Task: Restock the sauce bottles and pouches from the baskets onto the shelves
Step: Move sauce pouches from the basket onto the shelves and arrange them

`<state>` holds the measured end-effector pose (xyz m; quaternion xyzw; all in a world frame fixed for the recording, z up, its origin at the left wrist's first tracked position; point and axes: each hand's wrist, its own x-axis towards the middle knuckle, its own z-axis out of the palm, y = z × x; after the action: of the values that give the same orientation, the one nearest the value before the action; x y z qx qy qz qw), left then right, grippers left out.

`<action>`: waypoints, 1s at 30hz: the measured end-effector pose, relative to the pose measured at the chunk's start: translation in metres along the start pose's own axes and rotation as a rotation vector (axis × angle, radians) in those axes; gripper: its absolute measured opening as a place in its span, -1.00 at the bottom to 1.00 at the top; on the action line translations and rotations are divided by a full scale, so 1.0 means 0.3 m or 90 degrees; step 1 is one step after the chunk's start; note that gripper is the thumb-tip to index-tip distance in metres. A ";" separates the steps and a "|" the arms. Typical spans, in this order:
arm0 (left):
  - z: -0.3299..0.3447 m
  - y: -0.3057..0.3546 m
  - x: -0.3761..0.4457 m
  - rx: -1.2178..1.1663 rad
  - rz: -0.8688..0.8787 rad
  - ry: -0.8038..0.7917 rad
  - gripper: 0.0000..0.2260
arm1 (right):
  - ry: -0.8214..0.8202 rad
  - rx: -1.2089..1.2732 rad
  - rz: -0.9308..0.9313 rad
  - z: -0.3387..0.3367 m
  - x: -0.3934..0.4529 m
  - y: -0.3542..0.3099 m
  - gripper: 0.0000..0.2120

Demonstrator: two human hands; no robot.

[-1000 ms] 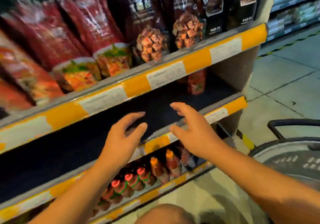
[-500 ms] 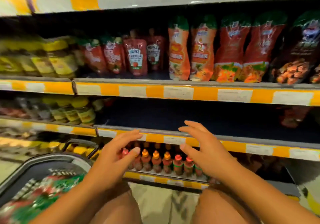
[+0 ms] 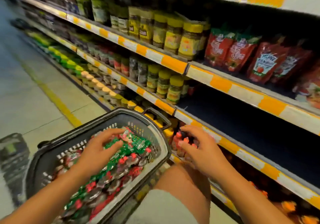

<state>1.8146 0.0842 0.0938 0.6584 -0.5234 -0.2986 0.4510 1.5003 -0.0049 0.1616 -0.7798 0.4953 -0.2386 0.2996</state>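
A grey shopping basket (image 3: 121,111) stands on the floor at lower left, filled with red and green sauce pouches (image 3: 129,156). My left hand (image 3: 98,151) hovers over the pouches with fingers spread, fingertips touching the top ones. Just right of the basket rim, my right hand (image 3: 202,151) is held open with nothing in it, above small red-capped sauce bottles (image 3: 180,137) on the lowest shelf. The dark middle shelf (image 3: 242,128) beside my hands is bare. Red ketchup pouches (image 3: 259,62) stand on the shelf above it.
Yellow-lidded jars (image 3: 173,33) fill the shelves to the left. A second dark basket (image 3: 13,152) sits on the floor at far left. My bent knee (image 3: 181,182) is between the basket and the shelving. The tiled aisle with a yellow line (image 3: 57,100) runs left.
My view swung left from the shelf end to the basket. Both hands dropped from in front of the bare shelf; the left now reaches into the basket's pouches.
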 end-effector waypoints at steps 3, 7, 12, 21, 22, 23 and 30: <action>-0.082 -0.133 -0.039 0.033 -0.046 0.047 -0.73 | -0.057 0.028 0.019 0.128 0.066 -0.061 -0.61; -0.132 -0.273 -0.094 0.028 -0.111 0.088 -0.74 | -0.132 0.029 0.041 0.289 0.145 -0.119 -0.61; -0.083 -0.396 -0.139 0.051 -0.197 0.047 -0.74 | -0.246 -0.093 0.071 0.476 0.235 -0.129 -0.54; -0.054 -0.501 -0.096 0.151 -0.269 0.056 -0.69 | -0.461 -0.492 0.150 0.715 0.363 -0.010 -0.64; -0.057 -0.508 -0.092 0.161 -0.271 0.061 -0.69 | -0.481 -0.519 0.161 0.729 0.368 0.010 -0.64; -0.059 -0.513 -0.091 0.178 -0.268 0.063 -0.68 | -0.502 -0.542 0.169 0.742 0.370 0.032 -0.62; -0.089 -0.545 -0.110 0.281 -0.314 0.125 -0.59 | -0.537 -0.637 0.143 0.786 0.370 0.103 -0.66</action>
<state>1.8973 0.1306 -0.0458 0.8723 -0.3548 -0.2133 0.2604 1.6824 -0.0624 -0.0184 -0.7948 0.4649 0.3788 0.0929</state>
